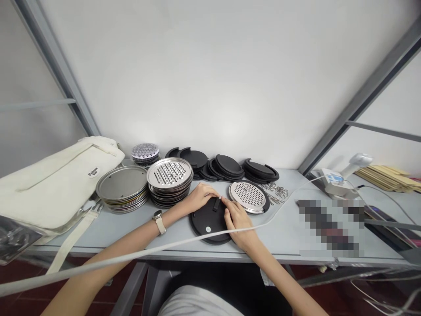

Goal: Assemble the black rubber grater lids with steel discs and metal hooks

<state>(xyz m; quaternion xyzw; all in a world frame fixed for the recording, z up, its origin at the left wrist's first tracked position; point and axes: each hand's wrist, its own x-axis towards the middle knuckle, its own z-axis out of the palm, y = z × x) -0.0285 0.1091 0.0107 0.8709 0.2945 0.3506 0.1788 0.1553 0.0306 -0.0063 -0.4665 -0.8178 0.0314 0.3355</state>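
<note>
A round black plastic disc [204, 219] with a small white round sticker lies on the table before me. My left hand [201, 197] reaches over its upper edge, fingers closed at a small shiny metal piece [219, 198] by a black tab [216, 205]. From the other side my right hand [241, 223] holds the disc's right edge, its fingertips meeting the left ones at the metal piece. My fingers partly hide that piece. Close to my right hand rests a round metal grater plate [248, 196] partly rimmed in black. Small metal hooks [275, 192] are heaped beside it.
Left are stacked grater plates [169, 173], plain metal discs [122, 182] and a white bag [62, 175]. Black holders [226, 166] line the wall. A white cable [164, 250] crosses in front of my arms. A scanner [355, 164] stands right, near yellow flat pieces [384, 177].
</note>
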